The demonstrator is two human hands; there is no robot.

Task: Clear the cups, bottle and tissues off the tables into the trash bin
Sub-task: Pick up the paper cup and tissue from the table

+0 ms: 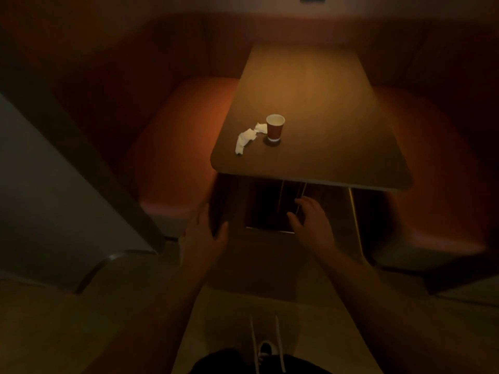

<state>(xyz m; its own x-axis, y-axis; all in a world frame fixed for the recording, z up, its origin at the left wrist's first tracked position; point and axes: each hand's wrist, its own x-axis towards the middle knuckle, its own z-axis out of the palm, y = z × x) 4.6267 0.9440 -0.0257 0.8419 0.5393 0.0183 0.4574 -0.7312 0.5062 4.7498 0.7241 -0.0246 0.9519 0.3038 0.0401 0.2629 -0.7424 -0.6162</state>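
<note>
A red paper cup stands upright near the front left of a brown table. Crumpled white tissues lie just left of the cup, a smaller piece touching it. A brown trash bin with a dark rectangular opening sits low in front of the table's near edge, partly under it. My left hand grips the bin's left side, thumb on its top. My right hand holds the right edge of the opening, its fingers hooked over it. No bottle is in view.
Orange booth seats flank the table on both sides. A grey wall panel and a curved metal rail stand at the left. Pale floor and my shoe show at the bottom. The light is dim.
</note>
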